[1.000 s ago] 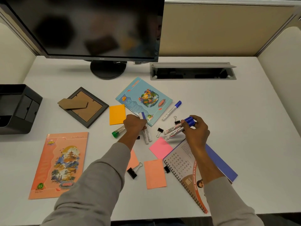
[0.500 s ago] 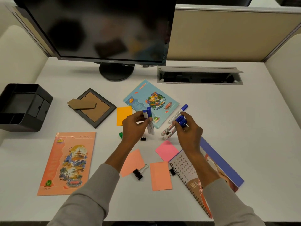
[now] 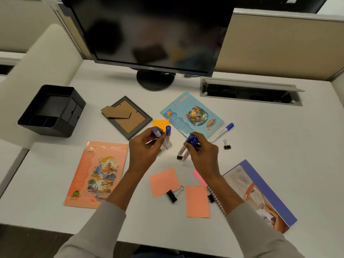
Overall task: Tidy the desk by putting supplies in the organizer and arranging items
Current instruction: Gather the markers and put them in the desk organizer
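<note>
Grips two blue-capped markers caps-up in the left hand, bunches more in the right hand: gathered in bundles, probably for a single trip to the black organizer, well apart at far left. Not yet collected: loose marker beside the blue notebook.
</note>
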The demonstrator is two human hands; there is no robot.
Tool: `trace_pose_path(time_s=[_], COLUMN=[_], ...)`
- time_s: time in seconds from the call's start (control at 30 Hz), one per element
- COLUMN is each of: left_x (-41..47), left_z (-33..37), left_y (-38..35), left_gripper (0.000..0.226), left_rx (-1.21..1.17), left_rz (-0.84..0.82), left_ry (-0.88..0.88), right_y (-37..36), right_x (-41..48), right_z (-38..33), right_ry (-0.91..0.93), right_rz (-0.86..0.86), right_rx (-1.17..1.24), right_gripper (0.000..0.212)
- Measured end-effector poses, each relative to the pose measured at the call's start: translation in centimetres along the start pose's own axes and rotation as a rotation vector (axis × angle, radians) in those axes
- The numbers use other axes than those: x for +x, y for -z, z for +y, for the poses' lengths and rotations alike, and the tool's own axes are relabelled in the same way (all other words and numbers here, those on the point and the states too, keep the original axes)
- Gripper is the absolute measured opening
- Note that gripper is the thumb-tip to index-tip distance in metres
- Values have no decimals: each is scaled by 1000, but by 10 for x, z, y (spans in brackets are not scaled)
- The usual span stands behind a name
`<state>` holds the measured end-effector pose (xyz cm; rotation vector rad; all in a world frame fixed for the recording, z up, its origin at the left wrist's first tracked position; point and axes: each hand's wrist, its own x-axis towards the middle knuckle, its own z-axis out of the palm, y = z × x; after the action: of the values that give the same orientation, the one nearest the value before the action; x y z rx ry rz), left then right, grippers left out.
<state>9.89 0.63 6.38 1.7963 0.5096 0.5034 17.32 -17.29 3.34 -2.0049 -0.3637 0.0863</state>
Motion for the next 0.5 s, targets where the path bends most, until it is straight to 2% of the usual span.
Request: trace_pose_path(time_s=[0.2, 0.5], left_x=[-13, -8], left_z=[-13, -23], left_y=[-2, 23], left_gripper=[17, 25], left_rx=[46, 55], left_rz=[-19, 74], left_ry=[-21, 13], right_y=[-40, -31], right_x=[1, 2], right_z=[-16, -14], right_ry=[105, 46], right_rz=[-159, -63], right_rx=[-77, -76], right_gripper=[37, 39])
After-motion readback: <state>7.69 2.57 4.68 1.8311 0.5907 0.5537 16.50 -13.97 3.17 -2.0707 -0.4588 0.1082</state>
